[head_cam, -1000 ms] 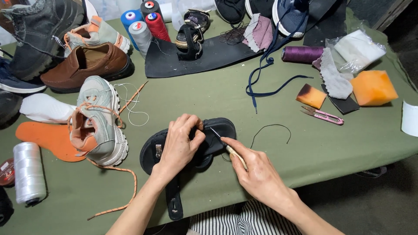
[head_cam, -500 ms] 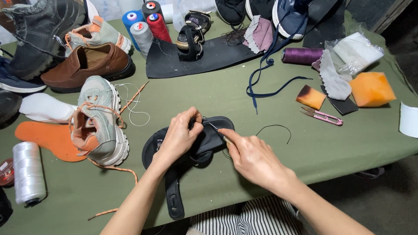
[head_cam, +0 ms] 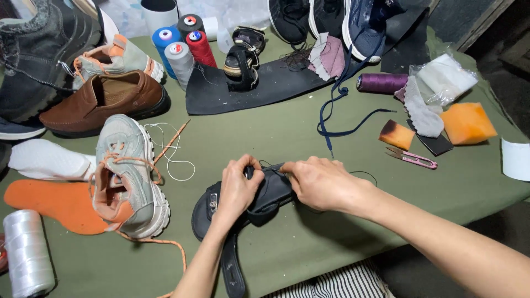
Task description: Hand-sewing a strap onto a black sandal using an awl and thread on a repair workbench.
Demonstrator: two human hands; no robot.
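on the green table (head_cam: pixel 287 138), two hands (head_cam: pixel 276 185) grip one black sandal (head_cam: pixel 265 201).

Left hand (head_cam: pixel 238 186) and right hand (head_cam: pixel 316 182) both grip black sandal (head_cam: pixel 264 200) on green table (head_cam: pixel 265 138); grey sneaker (head_cam: pixel 128 175) beside.

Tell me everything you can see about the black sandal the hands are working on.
The black sandal lies flat on the green table cover, near the front edge. It looks like dark rubber or leather, with a broad strap across the top and a loose narrow strap trailing toward the person. A small metal buckle shows on its left side. The left hand grips the strap, and the right hand presses it from the other side.
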